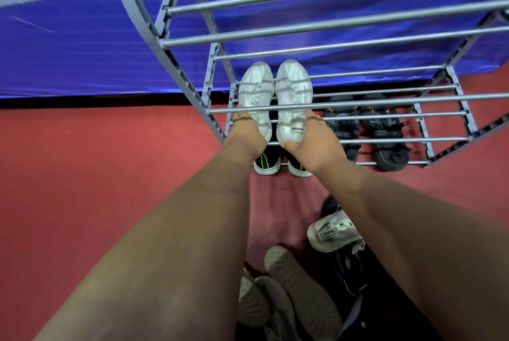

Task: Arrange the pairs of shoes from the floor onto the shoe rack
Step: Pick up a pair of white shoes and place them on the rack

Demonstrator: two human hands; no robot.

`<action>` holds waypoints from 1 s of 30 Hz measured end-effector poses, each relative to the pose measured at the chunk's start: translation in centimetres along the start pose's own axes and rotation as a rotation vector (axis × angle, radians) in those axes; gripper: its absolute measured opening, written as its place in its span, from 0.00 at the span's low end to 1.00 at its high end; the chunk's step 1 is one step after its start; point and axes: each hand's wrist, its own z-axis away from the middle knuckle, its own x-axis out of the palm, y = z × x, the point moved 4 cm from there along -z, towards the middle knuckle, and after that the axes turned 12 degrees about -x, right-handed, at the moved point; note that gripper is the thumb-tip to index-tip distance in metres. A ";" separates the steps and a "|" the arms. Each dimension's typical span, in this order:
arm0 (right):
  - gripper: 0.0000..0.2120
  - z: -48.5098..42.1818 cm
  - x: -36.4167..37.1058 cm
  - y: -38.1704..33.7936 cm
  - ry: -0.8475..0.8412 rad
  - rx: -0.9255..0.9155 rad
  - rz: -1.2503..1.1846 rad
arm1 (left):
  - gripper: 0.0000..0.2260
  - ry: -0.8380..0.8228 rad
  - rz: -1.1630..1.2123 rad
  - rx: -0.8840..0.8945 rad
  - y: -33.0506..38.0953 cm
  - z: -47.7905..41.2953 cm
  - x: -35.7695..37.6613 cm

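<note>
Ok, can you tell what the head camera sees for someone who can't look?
Two hands, left and right, set white shoes on a grey rack. Dark shoes sit lower; more shoes wait on the red floor.

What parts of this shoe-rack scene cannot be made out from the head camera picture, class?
- Black shoes with green stripes: only the heels show; the white shoes and both hands hide the rest.
- Left hand and right hand: fingers partly hidden behind the heels and a rack bar.
- Grey shoes on the floor: blurred, cut off by the bottom edge.
- Rack top: cut off by the upper edge.
</note>
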 end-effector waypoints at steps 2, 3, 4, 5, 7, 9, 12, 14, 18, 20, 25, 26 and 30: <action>0.40 0.0 -0.1 0.0 -0.014 0.006 0.001 | 0.22 0.014 -0.037 0.001 0.3 0.5 -0.2; 0.41 0.0 -0.2 0.1 -0.026 0.008 0.003 | 0.23 0.015 -0.052 0.000 0.3 0.7 -0.3; 0.42 0.0 -0.2 0.0 -0.041 0.006 0.009 | 0.22 0.014 -0.071 0.003 0.3 1.0 -0.5; 0.43 0.1 -0.3 0.0 -0.058 0.003 0.021 | 0.21 0.007 -0.094 0.003 0.4 1.4 -0.7; 0.45 0.5 -0.5 -0.2 -0.072 0.003 0.064 | 0.20 -0.007 -0.130 -0.004 0.3 2.1 -1.3; 0.45 1.2 -0.8 -0.3 -0.083 0.001 0.115 | 0.22 0.005 -0.148 -0.014 0.0 2.3 -1.6; 0.36 2.5 -1.2 -0.6 -0.122 -0.009 0.147 | 0.15 -0.031 -0.148 -0.013 -0.1 4.7 -2.5; 0.31 3.6 -1.7 -1.1 -0.149 -0.035 0.166 | 0.14 -0.066 -0.102 -0.055 -0.3 6.0 -2.7; 0.24 6.6 -3.1 -1.5 -0.250 -0.036 0.235 | 0.17 -0.195 -0.195 -0.042 -0.2 9.8 -2.0; 0.23 8.6 -4.0 -1.6 -0.286 -0.011 0.237 | 0.17 -0.311 -0.221 -0.032 -0.6 12.5 -1.2; 0.23 14.1 -6.8 0.0 -0.364 0.041 0.327 | 0.14 -0.461 -0.265 0.007 -1.0 16.8 0.9; 0.23 15.1 -7.4 0.6 -0.382 0.051 0.354 | 0.14 -0.453 -0.268 0.021 -0.9 17.8 1.3; 0.20 18.5 -9.5 3.1 -0.444 0.202 0.365 | 0.14 -0.387 -0.355 0.077 -1.4 20.9 4.8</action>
